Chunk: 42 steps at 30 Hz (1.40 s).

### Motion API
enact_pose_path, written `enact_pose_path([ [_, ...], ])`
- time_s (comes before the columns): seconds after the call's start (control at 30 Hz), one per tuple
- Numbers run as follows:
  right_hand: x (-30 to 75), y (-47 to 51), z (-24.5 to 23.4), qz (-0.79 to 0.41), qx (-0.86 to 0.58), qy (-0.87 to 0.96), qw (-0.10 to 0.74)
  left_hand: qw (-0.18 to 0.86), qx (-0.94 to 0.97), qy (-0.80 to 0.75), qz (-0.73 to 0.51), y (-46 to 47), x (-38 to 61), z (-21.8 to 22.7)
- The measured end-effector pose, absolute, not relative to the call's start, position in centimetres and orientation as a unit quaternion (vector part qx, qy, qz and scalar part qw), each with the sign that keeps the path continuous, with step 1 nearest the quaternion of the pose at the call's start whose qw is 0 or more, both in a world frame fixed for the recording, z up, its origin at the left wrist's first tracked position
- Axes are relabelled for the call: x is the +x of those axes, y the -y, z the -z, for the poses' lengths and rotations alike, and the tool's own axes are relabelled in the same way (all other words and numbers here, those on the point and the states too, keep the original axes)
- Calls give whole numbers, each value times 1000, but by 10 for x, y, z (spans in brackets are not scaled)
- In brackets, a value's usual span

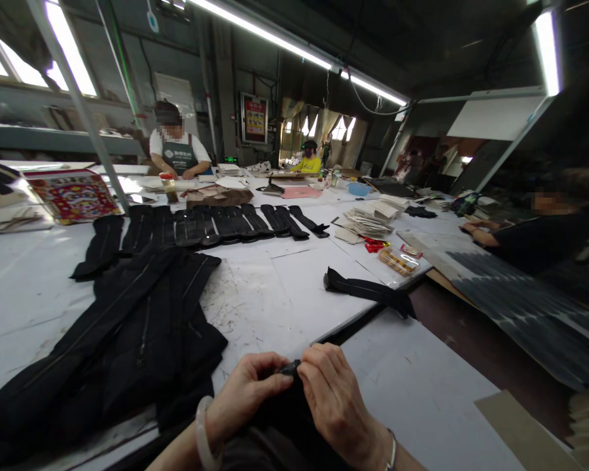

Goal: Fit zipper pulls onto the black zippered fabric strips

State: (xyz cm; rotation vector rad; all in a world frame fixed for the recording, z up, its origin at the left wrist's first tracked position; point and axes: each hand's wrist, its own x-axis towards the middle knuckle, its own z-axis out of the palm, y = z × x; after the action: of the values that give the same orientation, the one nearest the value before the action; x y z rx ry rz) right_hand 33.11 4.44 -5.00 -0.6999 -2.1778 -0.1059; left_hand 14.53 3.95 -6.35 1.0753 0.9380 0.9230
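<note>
My left hand (245, 392) and my right hand (331, 399) meet at the bottom centre, both pinched on the top edge of a black fabric piece (282, 418) that hangs down between my wrists. The fingertips touch at a small dark end of that piece. A pale bangle sits on my left wrist and a thin bracelet on my right. To the left lies a pile of long black zippered fabric pieces (127, 327) on the white table (275, 288).
A row of black pieces (216, 226) is laid out across the table's middle, and one lone black strip (368, 291) lies at its right edge. Paper stacks (368, 222) and a small plastic box (397, 260) sit beyond. Other people work at the far side and at the right.
</note>
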Motion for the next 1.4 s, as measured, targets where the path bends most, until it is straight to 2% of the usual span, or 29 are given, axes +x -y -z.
enact_pose_path([
  [0.1,330,-44,34,-91,-319,857,395,623,523,-434,-388,-41,144,59],
  [0.23,336,-47,8,-297,-387,821,296,498,618,-490,-360,-43,141,47],
  [0.37,337,-54,-6,-405,-438,771,223,457,668,-499,-312,-44,139,34],
  [0.53,334,-60,-7,-447,-462,742,191,494,677,-481,-257,-44,136,27],
  [0.67,333,-63,-2,-462,-476,725,189,544,648,-464,-264,-46,137,25],
  [0.9,327,-66,13,-528,-475,659,247,656,533,-469,-256,-49,141,30],
  [1.13,328,-64,29,-661,-436,524,315,718,440,-460,-282,-49,135,32],
  [1.4,324,-40,58,-587,-485,564,319,685,455,-492,-287,-53,126,39],
])
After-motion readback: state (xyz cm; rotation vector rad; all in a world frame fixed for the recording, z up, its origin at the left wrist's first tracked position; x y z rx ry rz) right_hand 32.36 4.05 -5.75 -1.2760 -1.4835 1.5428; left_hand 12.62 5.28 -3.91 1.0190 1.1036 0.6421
